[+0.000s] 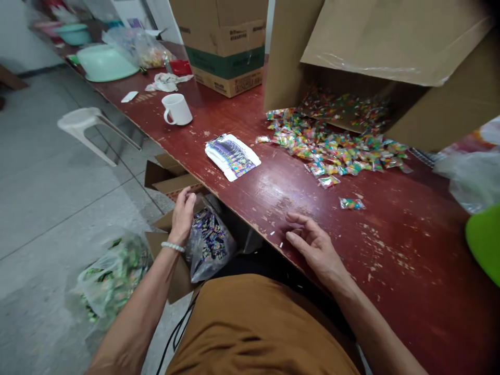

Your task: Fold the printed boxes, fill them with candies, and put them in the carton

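Observation:
My left hand point(183, 214), with a beaded bracelet on the wrist, is held beside the table edge. Its fingers reach forward, loosely bent, with nothing visible in them. Just beside it, a clear plastic bag of small dark purple packets point(213, 234) sits in an open cardboard box point(159, 245) below the table. My right hand point(312, 244) hovers low by the tabletop's near edge, fingers half curled and apart from the thumb, holding nothing. Further up lie a purple-and-white pouch point(233, 156), a heap of clear candy packets point(332, 151) and one separate candy packet point(352, 204).
A large cardboard box point(375, 36) lies on its side, candy packets spilling from its mouth. A closed carton point(226, 47), white mug point(177, 109) and green basin point(105, 63) stand along the red table point(390, 260). A white stool point(84, 119) and bag of green packets point(111, 276) are on the floor.

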A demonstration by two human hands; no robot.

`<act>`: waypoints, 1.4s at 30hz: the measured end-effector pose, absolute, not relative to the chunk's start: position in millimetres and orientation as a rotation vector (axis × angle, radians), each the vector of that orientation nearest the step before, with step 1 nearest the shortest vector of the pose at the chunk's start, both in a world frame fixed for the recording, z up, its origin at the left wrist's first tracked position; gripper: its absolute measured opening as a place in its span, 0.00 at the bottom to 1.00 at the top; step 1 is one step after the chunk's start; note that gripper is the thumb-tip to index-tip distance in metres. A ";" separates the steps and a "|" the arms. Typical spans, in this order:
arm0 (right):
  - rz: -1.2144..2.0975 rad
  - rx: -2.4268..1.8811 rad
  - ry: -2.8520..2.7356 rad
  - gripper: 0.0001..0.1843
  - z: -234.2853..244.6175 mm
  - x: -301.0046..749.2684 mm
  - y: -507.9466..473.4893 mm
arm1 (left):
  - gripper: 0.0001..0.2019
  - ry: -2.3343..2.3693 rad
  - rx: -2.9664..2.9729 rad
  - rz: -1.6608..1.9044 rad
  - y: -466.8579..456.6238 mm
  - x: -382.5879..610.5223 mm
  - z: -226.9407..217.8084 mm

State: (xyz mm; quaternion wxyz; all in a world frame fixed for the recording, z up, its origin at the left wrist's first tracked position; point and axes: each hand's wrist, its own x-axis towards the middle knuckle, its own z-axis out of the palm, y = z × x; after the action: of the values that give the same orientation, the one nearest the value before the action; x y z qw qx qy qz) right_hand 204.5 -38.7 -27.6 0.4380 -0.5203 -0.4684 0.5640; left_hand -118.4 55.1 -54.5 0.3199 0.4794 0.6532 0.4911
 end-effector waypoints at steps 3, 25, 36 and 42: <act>1.333 -1.345 -1.321 0.20 -29.9 198.8 -41.8 | 0.21 1.802 1.449 1.356 85.8 -108.4 -47.4; 1.312 -1.329 -0.908 0.32 -22.6 196.0 -13.8 | 0.12 1.723 1.747 0.859 111.1 -16.8 -1.8; 1.397 -1.003 -1.254 0.12 16.0 176.8 -19.5 | 0.29 0.426 0.820 0.344 -3.2 -2.9 13.9; 1.519 -0.919 -1.161 0.34 22.8 181.8 -32.7 | 0.20 0.520 0.926 0.474 -5.6 7.2 10.7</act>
State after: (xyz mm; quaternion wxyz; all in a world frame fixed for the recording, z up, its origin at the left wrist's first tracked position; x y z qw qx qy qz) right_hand 181.8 -32.7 22.8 0.4884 -0.3780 -0.4776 0.6249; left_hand 7.2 -5.6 10.7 0.8357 0.4373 0.2457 0.2237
